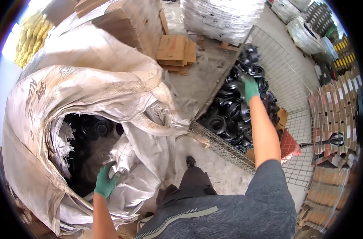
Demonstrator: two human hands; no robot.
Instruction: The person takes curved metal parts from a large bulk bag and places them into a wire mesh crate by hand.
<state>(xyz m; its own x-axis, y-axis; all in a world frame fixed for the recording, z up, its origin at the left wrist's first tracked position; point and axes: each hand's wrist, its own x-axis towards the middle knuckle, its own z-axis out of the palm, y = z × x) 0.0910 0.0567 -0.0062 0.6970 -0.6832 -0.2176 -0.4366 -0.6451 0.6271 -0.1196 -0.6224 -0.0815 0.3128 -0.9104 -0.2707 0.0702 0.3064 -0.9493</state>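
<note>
At the left, a big off-white woven sack (149, 159) gapes open, with dark ring-shaped parts (103, 127) visible inside. My left hand (106, 180), in a green glove, is at the near right rim of this opening. Its thumb and fingers are apart against the frayed fabric. To the right stands a wire mesh basket (225, 153) with a heap of black ring-shaped parts (218, 124). My right arm stretches over it, and my gloved right hand (250, 86) reaches into the heap's far part. Motion smears its fingers, so any grip there is hidden.
Flattened cardboard (173, 49) and a large carton (129, 30) lie beyond the sack. A wrapped white bulk load (223, 18) stands behind the basket. A red piece (288, 145) with a black handle is at the basket's right. Stacked cardboard (335, 115) lines the right side.
</note>
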